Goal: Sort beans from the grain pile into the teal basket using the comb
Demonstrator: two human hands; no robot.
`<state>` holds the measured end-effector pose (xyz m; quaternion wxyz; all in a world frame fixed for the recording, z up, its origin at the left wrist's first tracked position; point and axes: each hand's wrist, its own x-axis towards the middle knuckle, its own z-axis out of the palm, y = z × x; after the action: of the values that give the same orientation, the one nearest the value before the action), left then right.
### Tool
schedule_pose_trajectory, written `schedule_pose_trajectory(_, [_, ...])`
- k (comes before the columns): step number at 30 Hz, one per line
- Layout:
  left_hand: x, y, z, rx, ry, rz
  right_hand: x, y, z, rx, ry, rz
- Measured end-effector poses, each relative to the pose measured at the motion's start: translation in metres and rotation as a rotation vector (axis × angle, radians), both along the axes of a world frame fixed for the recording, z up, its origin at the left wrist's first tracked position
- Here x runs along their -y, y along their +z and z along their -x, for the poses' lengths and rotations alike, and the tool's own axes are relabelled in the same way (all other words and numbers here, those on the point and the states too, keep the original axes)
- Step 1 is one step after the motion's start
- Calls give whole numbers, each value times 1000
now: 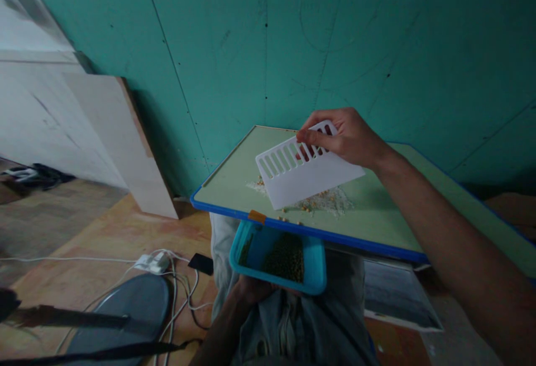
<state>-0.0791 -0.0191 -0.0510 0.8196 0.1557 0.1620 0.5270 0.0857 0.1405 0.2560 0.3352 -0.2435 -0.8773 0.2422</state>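
Note:
My right hand (349, 137) grips the top of a white slotted plastic scraper (304, 170), its lower edge resting on a small green table (372, 220) with a blue rim. Under and beside the scraper lies a scatter of pale grains and yellowish beans (324, 201). My left hand (251, 289) holds a blue tray (318, 276) just below the table's near edge; its fingers are mostly hidden beneath the tray. A heap of small green beans (287, 257) lies in the tray.
A teal wall (268, 36) stands right behind the table. A pale board (125, 142) leans at the left. On the wooden floor lie white cables with a power strip (154, 262), a small black item (201, 264) and a grey round disc (129, 310).

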Motion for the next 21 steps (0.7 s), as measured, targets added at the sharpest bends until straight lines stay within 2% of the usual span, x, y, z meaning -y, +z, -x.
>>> schedule_pose_trajectory(8, [-2,-5,1,-32,4,20,-2,-3,-2,11,67,72])
schedule_pose_trajectory(21, [-2,-8,2,-58,36,87,-1,-1,-4,-20,94,138])
